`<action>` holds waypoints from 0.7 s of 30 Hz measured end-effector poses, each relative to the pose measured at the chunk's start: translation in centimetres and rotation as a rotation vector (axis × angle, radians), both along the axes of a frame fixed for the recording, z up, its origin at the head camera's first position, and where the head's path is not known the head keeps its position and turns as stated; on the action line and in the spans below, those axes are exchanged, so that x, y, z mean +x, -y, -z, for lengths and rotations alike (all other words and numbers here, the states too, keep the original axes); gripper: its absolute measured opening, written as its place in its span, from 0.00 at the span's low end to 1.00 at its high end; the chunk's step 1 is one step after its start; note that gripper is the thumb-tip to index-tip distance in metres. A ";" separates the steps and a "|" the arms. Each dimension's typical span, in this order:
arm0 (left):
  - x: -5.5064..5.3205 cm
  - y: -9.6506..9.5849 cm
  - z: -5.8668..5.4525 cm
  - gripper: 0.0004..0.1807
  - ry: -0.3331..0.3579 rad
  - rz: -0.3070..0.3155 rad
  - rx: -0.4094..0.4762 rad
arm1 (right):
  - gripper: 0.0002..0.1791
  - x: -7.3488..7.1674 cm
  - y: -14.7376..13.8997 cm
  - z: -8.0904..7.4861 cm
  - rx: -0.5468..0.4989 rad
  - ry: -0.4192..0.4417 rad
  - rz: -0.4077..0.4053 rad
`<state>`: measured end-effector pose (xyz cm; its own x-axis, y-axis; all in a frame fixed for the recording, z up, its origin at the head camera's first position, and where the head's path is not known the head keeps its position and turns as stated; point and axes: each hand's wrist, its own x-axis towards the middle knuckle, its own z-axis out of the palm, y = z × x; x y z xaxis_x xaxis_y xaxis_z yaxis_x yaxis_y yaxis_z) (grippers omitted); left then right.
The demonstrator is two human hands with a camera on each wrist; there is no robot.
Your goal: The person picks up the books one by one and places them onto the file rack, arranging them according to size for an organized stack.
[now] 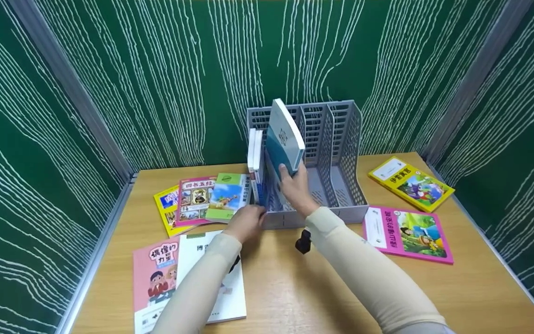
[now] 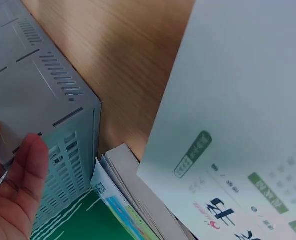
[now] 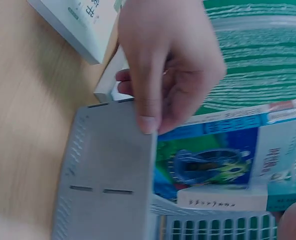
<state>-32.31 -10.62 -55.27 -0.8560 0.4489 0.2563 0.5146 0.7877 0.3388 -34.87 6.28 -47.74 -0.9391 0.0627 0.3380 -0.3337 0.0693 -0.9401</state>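
Observation:
My right hand (image 1: pixel 296 188) grips a teal and white book (image 1: pixel 285 137) by its near lower end, thumb on the cover. The book is tilted upright within the grey file rack (image 1: pixel 315 215), right of two white-spined books (image 1: pixel 255 160) standing in the leftmost compartment. Its lower edge is hidden in the head view. My left hand (image 1: pixel 247 221) is at the rack's front left corner; in the right wrist view this hand (image 3: pixel 170 65) pinches the rack's front edge. A blue-covered book (image 3: pixel 207 160) stands just behind that edge.
Left of the rack lie a green book (image 1: pixel 227 197), a pink comic book (image 1: pixel 195 202) and a yellow one (image 1: pixel 167 215), overlapping. Nearer are a pink book (image 1: pixel 153 278) and a white one (image 1: pixel 230 297). On the right lie yellow (image 1: pixel 413 183) and magenta (image 1: pixel 410 234) books.

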 end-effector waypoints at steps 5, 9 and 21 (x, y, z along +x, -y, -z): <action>-0.1 -0.1 -0.4 0.12 0.067 -0.018 -0.026 | 0.32 -0.3 0.6 1.5 -0.045 0.132 0.006; -0.1 -0.2 -0.4 0.12 0.090 -0.021 -0.039 | 0.32 -0.1 1.2 2.8 -0.050 0.131 0.006; -0.3 0.0 -0.2 0.11 0.035 -0.018 -0.023 | 0.33 -1.1 1.6 5.2 0.023 0.215 -0.100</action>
<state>-32.66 -10.61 -55.10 -0.8722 0.4388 0.2162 0.4885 0.8044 0.3382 -35.94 4.73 -52.93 -0.9908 -0.0394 0.1297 -0.1322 0.0684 -0.9889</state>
